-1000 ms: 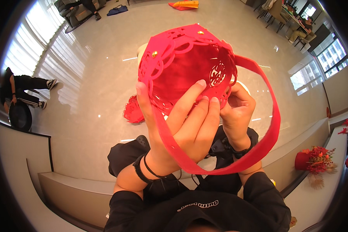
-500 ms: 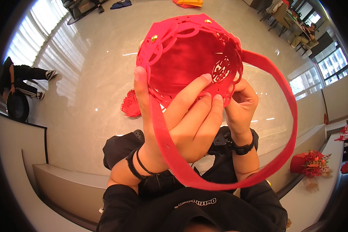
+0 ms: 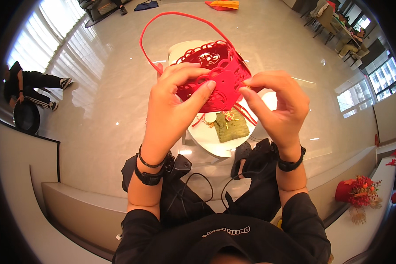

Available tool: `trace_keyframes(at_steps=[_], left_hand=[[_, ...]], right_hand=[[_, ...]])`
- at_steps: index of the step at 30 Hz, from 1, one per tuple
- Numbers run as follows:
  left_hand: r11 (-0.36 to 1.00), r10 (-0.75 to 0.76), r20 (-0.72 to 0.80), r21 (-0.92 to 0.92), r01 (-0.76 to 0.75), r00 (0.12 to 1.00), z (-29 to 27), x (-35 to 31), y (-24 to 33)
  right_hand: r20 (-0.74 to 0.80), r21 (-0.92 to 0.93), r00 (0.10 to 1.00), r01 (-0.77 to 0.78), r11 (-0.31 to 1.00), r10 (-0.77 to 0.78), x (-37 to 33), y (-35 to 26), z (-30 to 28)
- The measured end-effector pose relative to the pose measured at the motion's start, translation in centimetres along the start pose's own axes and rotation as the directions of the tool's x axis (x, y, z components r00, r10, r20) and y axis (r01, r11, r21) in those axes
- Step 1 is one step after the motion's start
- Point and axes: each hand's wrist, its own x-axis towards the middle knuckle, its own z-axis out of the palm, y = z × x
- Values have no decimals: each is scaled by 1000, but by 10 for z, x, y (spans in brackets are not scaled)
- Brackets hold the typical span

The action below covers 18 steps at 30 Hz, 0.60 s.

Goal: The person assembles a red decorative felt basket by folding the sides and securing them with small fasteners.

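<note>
A red felt basket (image 3: 223,86) with cut-out lattice sides and a scalloped rim is held up over a white table (image 3: 213,148). Its thin strap handle (image 3: 177,13) arches away at the far left. My left hand (image 3: 173,94) grips the near left side, thumb outside, other fingers over the rim. By the basket's right edge, my right hand (image 3: 279,99) pinches thumb and forefinger together; a tiny gold-coloured bit shows there, too small to name. Beneath the basket lie a folded green cloth (image 3: 232,131), a white disc (image 3: 210,117) and red cords (image 3: 248,115).
A seated person (image 3: 26,86) is at the left beside a round black object (image 3: 27,118). On the right ledge stands a red pot of flowers (image 3: 354,190). An orange-yellow bag (image 3: 223,5) lies on the far floor. Black cables (image 3: 198,176) hang near my legs.
The basket has gone lower and turned, its handle swinging from the near right to the far left. My hands have moved apart, the left to its left side. The tabletop now shows.
</note>
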Motion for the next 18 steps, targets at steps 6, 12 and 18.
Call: trace_keyframes(at_steps=[6,12,18], left_hand=[[970,-129,25,-207,131,991,-3,2,3],[941,-213,46,-260,217,976,-4,3,3],[862,-278,116,-409,300,954,2,2,9]], right_hand=[[13,154,989,-145,977,145,5,1,2],[144,122,957,-269,955,251,-2,-2,4],[69,257,908,-417,872,414,-7,-8,10]])
